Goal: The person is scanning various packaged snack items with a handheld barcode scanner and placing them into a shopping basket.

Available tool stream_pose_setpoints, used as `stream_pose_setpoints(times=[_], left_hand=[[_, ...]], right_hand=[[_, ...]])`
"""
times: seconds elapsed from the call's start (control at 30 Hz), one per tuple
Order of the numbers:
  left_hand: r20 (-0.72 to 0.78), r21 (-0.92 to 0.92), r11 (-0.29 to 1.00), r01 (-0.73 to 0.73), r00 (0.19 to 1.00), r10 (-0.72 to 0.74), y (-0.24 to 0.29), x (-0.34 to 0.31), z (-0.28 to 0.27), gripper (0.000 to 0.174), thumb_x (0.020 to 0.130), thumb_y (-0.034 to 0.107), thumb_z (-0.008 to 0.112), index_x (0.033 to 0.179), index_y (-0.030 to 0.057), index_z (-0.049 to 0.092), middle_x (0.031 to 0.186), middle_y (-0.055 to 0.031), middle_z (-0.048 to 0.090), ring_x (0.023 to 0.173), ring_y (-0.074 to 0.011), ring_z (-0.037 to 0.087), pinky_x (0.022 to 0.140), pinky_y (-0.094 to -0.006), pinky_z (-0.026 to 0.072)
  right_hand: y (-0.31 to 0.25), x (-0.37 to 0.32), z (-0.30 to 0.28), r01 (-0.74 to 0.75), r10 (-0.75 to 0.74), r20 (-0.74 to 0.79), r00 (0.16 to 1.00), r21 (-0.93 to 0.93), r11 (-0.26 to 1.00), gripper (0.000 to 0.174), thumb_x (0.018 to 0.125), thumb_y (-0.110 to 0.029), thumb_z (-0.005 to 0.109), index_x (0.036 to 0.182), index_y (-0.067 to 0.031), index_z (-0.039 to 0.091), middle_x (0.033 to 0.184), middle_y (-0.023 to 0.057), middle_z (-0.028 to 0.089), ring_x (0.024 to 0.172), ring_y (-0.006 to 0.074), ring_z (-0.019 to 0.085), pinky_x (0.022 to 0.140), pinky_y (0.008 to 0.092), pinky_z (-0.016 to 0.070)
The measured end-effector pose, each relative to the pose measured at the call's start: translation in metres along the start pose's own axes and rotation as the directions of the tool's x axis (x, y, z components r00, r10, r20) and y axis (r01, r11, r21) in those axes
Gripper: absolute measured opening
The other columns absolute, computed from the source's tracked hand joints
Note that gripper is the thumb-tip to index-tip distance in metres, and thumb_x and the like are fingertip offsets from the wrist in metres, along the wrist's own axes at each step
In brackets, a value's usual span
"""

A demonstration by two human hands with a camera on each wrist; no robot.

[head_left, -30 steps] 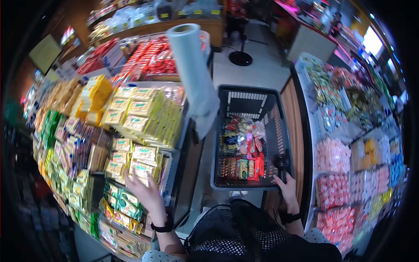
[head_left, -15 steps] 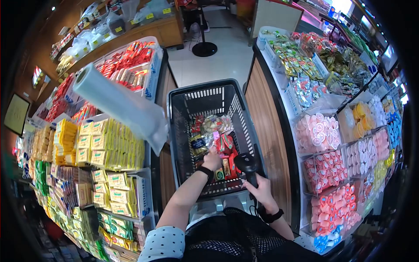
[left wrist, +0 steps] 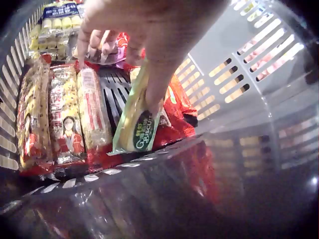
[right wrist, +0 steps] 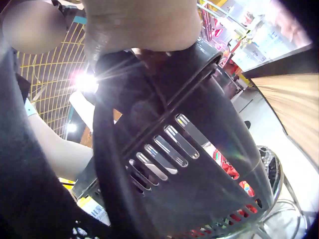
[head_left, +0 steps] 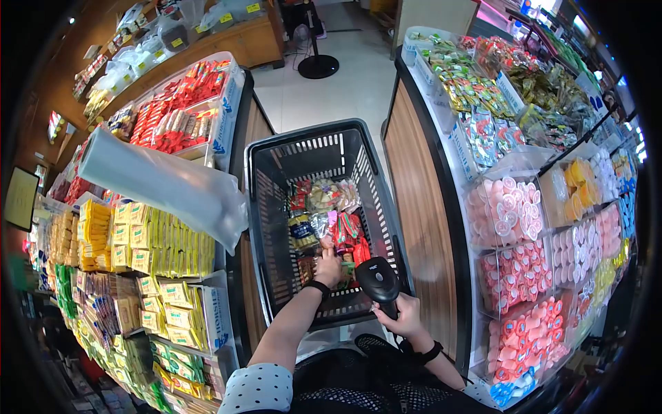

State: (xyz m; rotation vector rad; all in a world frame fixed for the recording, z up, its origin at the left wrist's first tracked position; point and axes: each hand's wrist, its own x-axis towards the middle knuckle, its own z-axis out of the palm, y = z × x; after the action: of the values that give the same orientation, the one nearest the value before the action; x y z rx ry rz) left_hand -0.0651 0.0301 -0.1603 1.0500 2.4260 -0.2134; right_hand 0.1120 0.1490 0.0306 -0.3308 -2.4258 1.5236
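My left hand reaches down inside the black shopping basket. The left wrist view shows that hand pinching a pale green biscuit packet, which leans over a gap, its thumb along the packet's side. Red and clear snack packets lie to its left in that view. At the basket's near right corner, my right hand grips a black handheld scanner by its handle. In the right wrist view, the right hand shows at the top above the basket's outside; its fingertips are hidden.
A roll of plastic bags leans beside the basket on the left. Displays of yellow packets stand at left, pink cup sweets at right. A floor aisle with a black round stand base lies ahead.
My left hand has moved from the left display into the basket and now pinches a packet. The scanner has risen in my right hand. The view has turned left.
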Motion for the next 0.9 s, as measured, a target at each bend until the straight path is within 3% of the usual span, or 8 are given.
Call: stream_pose_setpoints(times=[0.07, 0.2, 0.37, 0.43, 0.53, 0.63, 0.7, 0.9], left_hand=[[0.054, -0.21, 0.967, -0.142, 0.986, 0.157, -0.004, -0.018, -0.038, 0.033, 0.075, 0.025, 0.056, 0.104, 0.0079, 0.058, 0.113, -0.0138, 0.053, 0.101, -0.0274, 0.053, 0.08, -0.0405, 0.0464], [0.067, -0.489, 0.873, -0.002, 0.997, 0.039, -0.021, -0.025, -0.071, 0.037, 0.071, 0.024, 0.062, 0.102, 0.0042, 0.056, 0.087, -0.0171, 0.064, 0.083, -0.0308, 0.062, 0.074, -0.0402, 0.0496], [0.11, -0.552, 0.834, -0.003, 0.991, 0.076, -0.039, -0.027, -0.041, 0.06, 0.066, 0.034, 0.07, 0.111, 0.0005, 0.049, 0.098, -0.02, 0.06, 0.093, -0.0319, 0.059, 0.078, -0.0395, 0.0485], [-0.001, -0.457, 0.888, -0.049, 0.999, 0.054, -0.034, -0.03, -0.031, 0.073, 0.065, 0.037, 0.072, 0.119, -0.0006, 0.041, 0.114, -0.0207, 0.052, 0.106, -0.0335, 0.052, 0.084, -0.0404, 0.0455], [0.13, -0.356, 0.934, 0.01, 0.991, 0.038, -0.022, -0.026, -0.027, 0.073, 0.064, 0.039, 0.073, 0.119, 0.0026, 0.041, 0.119, -0.0176, 0.047, 0.109, -0.0312, 0.049, 0.086, -0.0415, 0.0442], [0.064, -0.12, 0.993, -0.018, 0.998, 0.026, -0.002, -0.023, -0.01, 0.066, 0.065, 0.041, 0.071, 0.114, 0.0055, 0.046, 0.109, -0.0128, 0.051, 0.1, -0.0254, 0.053, 0.079, -0.039, 0.046], [-0.021, 0.19, 0.982, -0.003, 1.0, 0.007, 0.008, -0.017, 0.0, 0.052, 0.068, 0.037, 0.068, 0.108, 0.0077, 0.051, 0.105, -0.01, 0.052, 0.095, -0.0221, 0.054, 0.072, -0.0356, 0.0452], [-0.117, 0.107, 0.992, 0.068, 0.992, -0.055, 0.013, 0.003, -0.005, 0.031, 0.076, 0.026, 0.058, 0.103, 0.0096, 0.057, 0.096, -0.0066, 0.06, 0.085, -0.0211, 0.06, 0.067, -0.0337, 0.0473]], right_hand=[[-0.004, 0.0, 0.0, 0.012, -0.012, 0.001, 1.0, -0.024, 1.0, 0.022, 0.067, -0.017, 0.07, 0.082, -0.0034, 0.06, 0.068, 0.0115, 0.061, 0.06, 0.0273, 0.061, 0.055, 0.0331, 0.0479], [-0.009, -0.003, 0.003, 0.022, -0.021, 0.002, 1.0, -0.056, 0.998, 0.024, 0.069, -0.018, 0.069, 0.085, -0.0028, 0.06, 0.069, 0.0131, 0.06, 0.061, 0.0279, 0.061, 0.055, 0.0332, 0.0473], [-0.026, -0.007, 0.005, -0.063, 0.063, 0.003, 0.998, -0.098, 0.993, 0.025, 0.072, -0.019, 0.067, 0.09, -0.0025, 0.06, 0.069, 0.0151, 0.06, 0.061, 0.0282, 0.061, 0.055, 0.0329, 0.0464], [-0.027, -0.006, 0.008, -0.045, 0.044, -0.014, 0.999, -0.106, 0.993, 0.022, 0.072, -0.019, 0.067, 0.085, -0.0022, 0.061, 0.068, 0.0143, 0.06, 0.06, 0.0282, 0.061, 0.054, 0.0328, 0.0461], [-0.019, -0.009, 0.009, -0.051, 0.049, -0.029, 0.998, -0.085, 0.995, 0.016, 0.074, -0.015, 0.066, 0.079, -0.0016, 0.059, 0.062, 0.0089, 0.056, 0.053, 0.0143, 0.054, 0.051, 0.029, 0.0425], [-0.019, -0.006, 0.011, -0.12, 0.118, -0.027, 0.993, -0.056, 0.991, 0.018, 0.072, -0.018, 0.069, 0.076, -0.003, 0.061, 0.064, 0.0117, 0.06, 0.059, 0.0256, 0.061, 0.053, 0.0325, 0.0461], [-0.016, -0.007, 0.016, -0.13, 0.127, -0.046, 0.991, -0.08, 0.988, 0.02, 0.072, -0.021, 0.069, 0.078, -0.0038, 0.061, 0.066, 0.0113, 0.061, 0.06, 0.0255, 0.062, 0.055, 0.0322, 0.0468], [-0.004, -0.008, 0.006, -0.093, 0.091, -0.038, 0.995, -0.05, 0.994, 0.022, 0.072, -0.023, 0.069, 0.08, -0.0037, 0.061, 0.068, 0.0119, 0.061, 0.062, 0.0256, 0.062, 0.056, 0.0322, 0.047]])
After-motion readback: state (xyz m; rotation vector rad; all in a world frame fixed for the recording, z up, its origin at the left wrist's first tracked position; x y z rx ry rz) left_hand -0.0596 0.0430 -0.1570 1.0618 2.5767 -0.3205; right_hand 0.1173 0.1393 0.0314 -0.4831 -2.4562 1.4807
